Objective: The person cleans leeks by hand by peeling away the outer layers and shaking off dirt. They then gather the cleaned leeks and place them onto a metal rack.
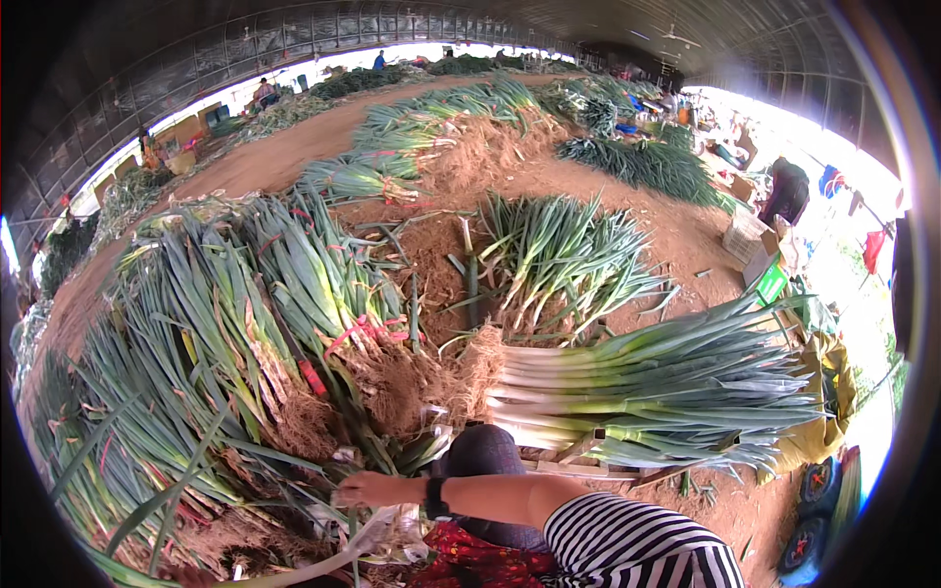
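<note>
My right hand (pixel 368 488) reaches across from the lower right, with a black band on the wrist. Its fingers are curled together; whatever they may pinch is too small to make out. Just below it slants a single green onion (pixel 338 559), its pale root end toward my lap and its stalk running to the lower left. My left hand is out of sight. Left of the hand stand tied bunches of green onions (pixel 304 265) with red bands and brown roots. A trimmed pile of green onions (pixel 627 387) lies to the right, white stems beside my knee.
That trimmed pile rests on a low wooden rack (pixel 578 453). Ahead lies a loose heap of green onions (pixel 569 255) on the dirt floor. A yellow sack (pixel 821 407) and blue-and-black shoes (pixel 809 529) are at the right. Farther off, a person in dark clothes (pixel 787 191) bends near boxes.
</note>
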Demonstrator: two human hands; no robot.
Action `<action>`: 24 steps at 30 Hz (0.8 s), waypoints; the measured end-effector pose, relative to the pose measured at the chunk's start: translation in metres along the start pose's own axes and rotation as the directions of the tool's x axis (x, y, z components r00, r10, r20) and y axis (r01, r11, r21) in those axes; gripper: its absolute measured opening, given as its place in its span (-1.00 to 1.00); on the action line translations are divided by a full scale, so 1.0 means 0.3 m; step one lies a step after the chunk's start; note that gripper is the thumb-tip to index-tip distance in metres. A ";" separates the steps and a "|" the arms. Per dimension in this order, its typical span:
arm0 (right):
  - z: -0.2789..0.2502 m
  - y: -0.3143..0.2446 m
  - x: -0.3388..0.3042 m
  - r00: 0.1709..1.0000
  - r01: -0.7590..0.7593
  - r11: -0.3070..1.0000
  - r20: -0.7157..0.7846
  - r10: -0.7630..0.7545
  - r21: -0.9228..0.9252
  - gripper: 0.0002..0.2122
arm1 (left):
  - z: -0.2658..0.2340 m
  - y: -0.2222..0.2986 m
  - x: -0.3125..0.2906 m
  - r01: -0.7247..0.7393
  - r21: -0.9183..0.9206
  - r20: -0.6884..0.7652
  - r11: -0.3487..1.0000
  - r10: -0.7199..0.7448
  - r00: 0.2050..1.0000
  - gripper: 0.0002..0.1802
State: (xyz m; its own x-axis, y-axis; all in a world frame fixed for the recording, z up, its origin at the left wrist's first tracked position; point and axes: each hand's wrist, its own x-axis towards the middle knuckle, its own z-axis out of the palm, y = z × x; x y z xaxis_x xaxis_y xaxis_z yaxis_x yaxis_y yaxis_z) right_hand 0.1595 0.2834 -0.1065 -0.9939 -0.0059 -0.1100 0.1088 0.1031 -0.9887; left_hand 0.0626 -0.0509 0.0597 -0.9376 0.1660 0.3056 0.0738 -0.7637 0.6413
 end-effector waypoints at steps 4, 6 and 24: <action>-0.083 -0.066 -0.070 0.997 -0.081 0.991 -0.009 0.081 -0.105 -0.70 | -0.040 -0.046 0.032 0.029 0.058 -0.045 0.998 -0.026 0.999 -0.41; -0.044 -0.024 -0.017 0.970 0.180 0.944 -0.111 -0.218 -0.277 -0.72 | -0.049 -0.039 0.038 0.037 0.103 -0.068 0.994 -0.030 0.997 -0.42; 0.224 -0.463 0.019 0.651 0.486 0.531 -0.118 -0.750 -0.694 -0.52 | -0.162 0.062 0.047 0.100 0.480 -0.318 0.871 0.067 0.946 -0.52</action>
State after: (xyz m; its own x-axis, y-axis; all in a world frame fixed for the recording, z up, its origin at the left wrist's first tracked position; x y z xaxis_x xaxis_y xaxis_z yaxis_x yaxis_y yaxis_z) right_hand 0.1398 0.2023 0.0233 -0.7305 0.0366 0.6819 -0.4372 0.7420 -0.5082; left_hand 0.0343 -0.0930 0.0417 -0.9898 -0.0923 0.1081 0.1339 -0.3493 0.9274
